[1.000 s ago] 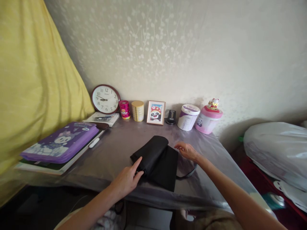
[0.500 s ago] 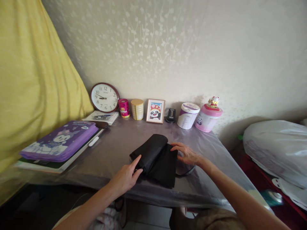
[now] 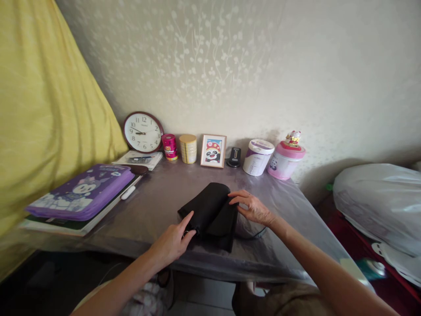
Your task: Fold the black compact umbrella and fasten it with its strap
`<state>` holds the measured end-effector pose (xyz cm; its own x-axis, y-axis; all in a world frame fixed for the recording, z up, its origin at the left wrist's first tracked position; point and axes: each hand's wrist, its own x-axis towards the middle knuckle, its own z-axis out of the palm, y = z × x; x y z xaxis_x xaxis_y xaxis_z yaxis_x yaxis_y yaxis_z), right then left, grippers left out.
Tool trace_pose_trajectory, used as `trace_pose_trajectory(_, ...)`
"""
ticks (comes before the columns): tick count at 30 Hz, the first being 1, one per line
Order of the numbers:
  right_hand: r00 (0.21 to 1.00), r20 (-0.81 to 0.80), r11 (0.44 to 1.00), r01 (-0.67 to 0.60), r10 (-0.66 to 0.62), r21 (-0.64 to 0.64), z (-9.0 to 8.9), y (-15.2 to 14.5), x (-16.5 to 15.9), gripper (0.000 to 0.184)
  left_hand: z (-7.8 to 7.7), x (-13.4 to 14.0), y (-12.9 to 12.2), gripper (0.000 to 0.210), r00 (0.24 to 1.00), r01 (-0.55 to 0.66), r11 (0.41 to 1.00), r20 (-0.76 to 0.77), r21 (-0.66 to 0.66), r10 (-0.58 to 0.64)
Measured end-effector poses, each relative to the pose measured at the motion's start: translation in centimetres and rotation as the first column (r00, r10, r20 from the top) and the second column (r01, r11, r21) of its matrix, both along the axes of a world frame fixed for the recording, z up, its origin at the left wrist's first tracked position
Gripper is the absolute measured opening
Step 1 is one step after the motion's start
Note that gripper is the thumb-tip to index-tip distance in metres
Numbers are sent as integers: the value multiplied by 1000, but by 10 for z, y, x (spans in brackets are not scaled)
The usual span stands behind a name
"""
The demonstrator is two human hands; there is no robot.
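A black, smooth folded piece (image 3: 207, 208), like a fabric or soft leather bag, lies on the table near its front edge. Its left part is a thick roll, and a loose flap spreads out on the right. My left hand (image 3: 174, 243) grips the lower left end of the roll, index finger along the top and thumb below. At the flap's upper right edge, my right hand (image 3: 251, 208) holds the material in its fingers, with the flap partly raised. A thin dark strap (image 3: 255, 236) loops out on the table under my right wrist.
Along the wall stand a clock (image 3: 143, 131), a pink tin (image 3: 169, 147), a yellow canister (image 3: 188, 149), a framed panda picture (image 3: 213, 151), a small black device (image 3: 234, 157), a white tub (image 3: 258, 158) and a pink-lidded tub (image 3: 285, 161). A purple case (image 3: 82, 191) lies on books at left.
My right hand has moved slightly left and up, bringing the flap's right edge toward the roll. My left hand has stayed on the roll's end.
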<state>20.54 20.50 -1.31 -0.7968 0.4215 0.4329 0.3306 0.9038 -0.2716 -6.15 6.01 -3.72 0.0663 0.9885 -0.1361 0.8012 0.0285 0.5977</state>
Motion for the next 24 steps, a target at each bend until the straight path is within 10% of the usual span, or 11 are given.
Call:
trace_pose_trajectory(11,996,31,986,75,-81,148,14,7,-16,22,5,5,-2,55,994,4,1000,-111,31,-1)
trace_pose_trajectory(24,979,-32,975,199,-204,-101,3,14,-48,13,-3,5,-4,56,984,26,996,-178,87,-10)
